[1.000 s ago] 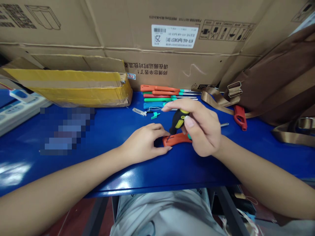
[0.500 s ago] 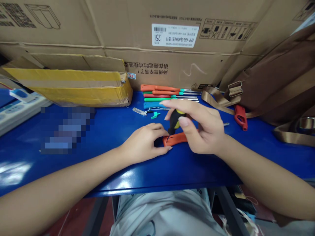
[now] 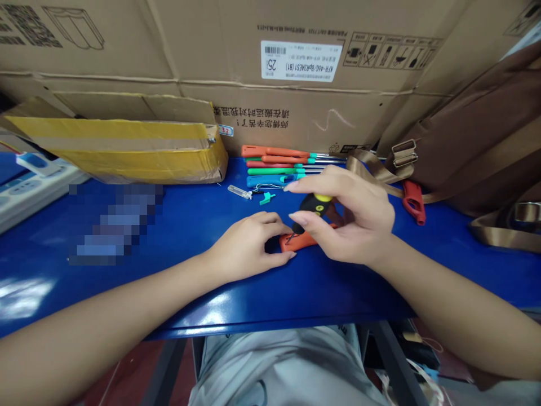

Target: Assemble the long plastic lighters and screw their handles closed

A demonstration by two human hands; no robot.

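Note:
An orange long-necked gas lighter (image 3: 301,242) lies flat on the blue table, partly covered by my right hand. My left hand (image 3: 247,246) grips its left end between thumb and fingers. A small black and yellow screwdriver (image 3: 313,207) stands tilted with its tip on the lighter's left end. My right hand (image 3: 359,220) has the screwdriver's handle within its curled fingers; the thumb and index finger reach past the handle, and the other fingers are mostly hidden. Just beyond lie a turquoise trigger piece (image 3: 266,198) and a clear plastic part (image 3: 239,192) with a thin wire.
Several orange, green and blue lighters (image 3: 270,171) lie at the back against a large cardboard box (image 3: 194,51). A yellow-taped carton (image 3: 169,163) and a power strip (image 3: 42,186) are on the left. At right are a brown bag (image 3: 465,124), its strap and a red clip (image 3: 413,202).
My right hand has shifted slightly right, and the screwdriver's handle now leans further right, its tip still on the lighter. My left hand and the lighter have stayed put.

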